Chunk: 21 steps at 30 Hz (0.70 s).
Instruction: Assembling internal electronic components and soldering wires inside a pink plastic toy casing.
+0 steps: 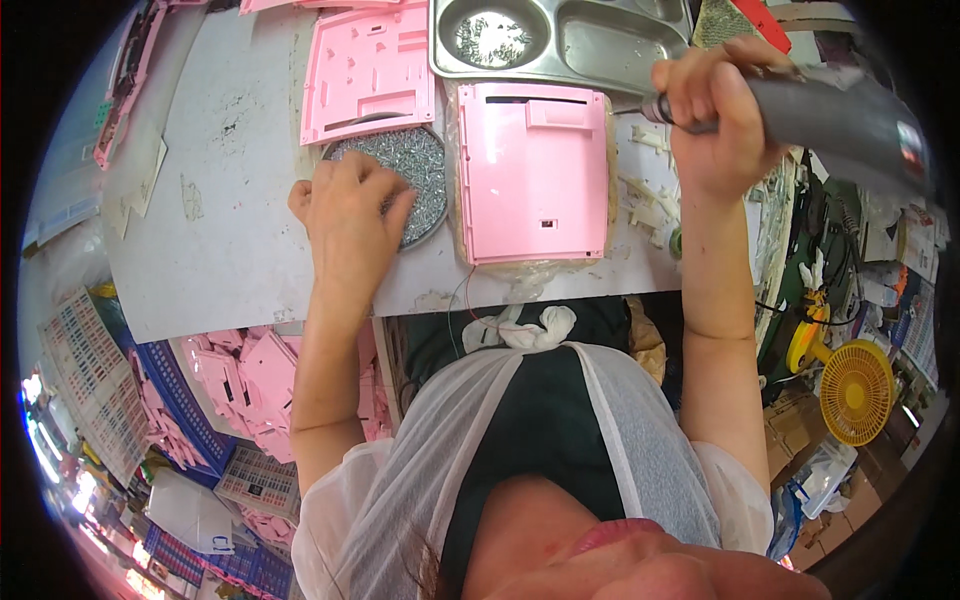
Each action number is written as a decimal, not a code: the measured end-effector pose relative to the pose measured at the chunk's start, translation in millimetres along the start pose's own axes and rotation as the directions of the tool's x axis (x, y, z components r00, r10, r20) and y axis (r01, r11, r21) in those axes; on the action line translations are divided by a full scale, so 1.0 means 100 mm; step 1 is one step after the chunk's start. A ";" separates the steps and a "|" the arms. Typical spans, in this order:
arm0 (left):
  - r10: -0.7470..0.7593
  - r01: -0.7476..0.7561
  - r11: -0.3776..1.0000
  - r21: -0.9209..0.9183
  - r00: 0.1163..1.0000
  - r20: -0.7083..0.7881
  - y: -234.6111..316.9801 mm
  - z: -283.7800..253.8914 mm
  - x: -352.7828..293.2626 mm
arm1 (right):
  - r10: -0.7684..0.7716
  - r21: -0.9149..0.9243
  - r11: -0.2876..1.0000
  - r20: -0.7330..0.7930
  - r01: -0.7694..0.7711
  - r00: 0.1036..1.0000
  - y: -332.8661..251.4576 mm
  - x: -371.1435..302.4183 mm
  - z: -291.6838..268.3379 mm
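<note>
My left hand (352, 205) is over a round dark dish of small metal screws (425, 165), its fingers curled down among them. The fingertips are hidden, so I cannot see what they pinch. In my right hand (725, 120) is a dark grey electric screwdriver (830, 120), held sideways with its bit pointing left. Close to the bit's tip lies a pink plastic housing (535, 185) with a long slot along its far edge. It rests on a pad wrapped in clear plastic. A thin wire trails from the housing's near left corner.
Behind the dish lies another pink panel (370, 70), beside a metal compartment tray (555, 72). Small cream plastic parts (650, 205) are scattered right of the housing. Pink pieces (245, 385) fill containers below left. A yellow fan (857, 392) stands at lower right.
</note>
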<state>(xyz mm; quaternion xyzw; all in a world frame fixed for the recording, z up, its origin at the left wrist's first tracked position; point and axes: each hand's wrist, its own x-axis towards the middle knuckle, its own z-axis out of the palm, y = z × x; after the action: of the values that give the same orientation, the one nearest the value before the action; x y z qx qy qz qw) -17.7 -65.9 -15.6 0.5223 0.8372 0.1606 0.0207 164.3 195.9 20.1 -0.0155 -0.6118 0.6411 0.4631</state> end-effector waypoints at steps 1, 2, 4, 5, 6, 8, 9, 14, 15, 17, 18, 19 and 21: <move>0.021 -0.020 0.999 -0.032 0.999 0.031 -0.02 0.03 -0.02 | 0.000 -0.011 1.000 -0.019 0.000 1.000 0.08 0.04 -0.02; 0.018 -0.019 0.998 -0.060 1.000 -0.007 -0.04 0.04 0.01 | 0.000 -0.023 1.000 -0.039 -0.001 0.999 0.15 0.07 -0.04; 0.004 -0.013 0.994 -0.112 0.997 -0.082 -0.08 0.08 0.03 | -0.001 -0.039 0.999 -0.017 0.000 1.000 0.25 0.10 -0.05; 0.001 -0.010 0.996 -0.094 0.995 -0.103 -0.11 0.11 0.05 | -0.001 -0.049 0.999 -0.007 0.001 1.000 0.27 0.10 -0.05; -0.006 -0.003 0.997 -0.076 0.992 -0.123 -0.13 0.14 0.08 | 0.051 -0.057 0.997 -0.039 -0.053 0.998 0.30 0.10 -0.03; -0.001 -0.004 0.999 -0.035 0.991 -0.135 -0.17 0.17 0.12 | 0.038 -0.072 0.997 0.025 -0.036 0.999 0.34 0.10 -0.01; 0.012 -0.014 1.000 -0.013 0.992 -0.124 -0.18 0.17 0.14 | 0.033 -0.081 0.996 0.054 -0.028 0.998 0.35 0.09 -0.01; 0.030 -0.034 0.985 -0.169 0.999 -0.025 -0.27 0.08 0.23 | 0.050 -0.133 0.990 0.058 -0.042 0.997 0.36 0.10 -0.01; 0.021 -0.021 0.973 -0.229 1.000 -0.002 -0.26 0.03 0.23 | 0.070 -0.149 0.987 0.061 -0.060 0.996 0.36 0.11 0.00; 0.064 -0.069 0.949 -0.307 0.998 -0.024 -0.20 0.00 0.20 | 0.074 -0.169 0.983 -0.028 -0.077 0.997 0.27 0.13 0.05; 0.109 -0.127 0.940 -0.316 0.991 -0.075 -0.14 0.00 0.19 | 0.072 -0.172 0.982 -0.067 -0.083 0.995 0.21 0.17 0.12; 0.138 -0.167 0.934 -0.317 0.984 -0.114 -0.06 0.01 0.13 | 0.101 -0.028 0.994 -0.015 -0.101 0.995 0.13 0.16 0.21; 0.221 -0.284 0.897 -0.337 0.952 -0.214 0.19 -0.01 0.13 | 0.134 0.243 0.958 0.083 -0.151 0.987 -0.13 0.09 0.39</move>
<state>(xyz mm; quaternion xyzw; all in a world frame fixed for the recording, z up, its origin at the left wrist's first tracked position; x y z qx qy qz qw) -7.6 -47.3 -7.9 0.5983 0.7164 0.3581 0.0246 143.9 169.4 45.2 0.0197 -0.5387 0.7447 0.3935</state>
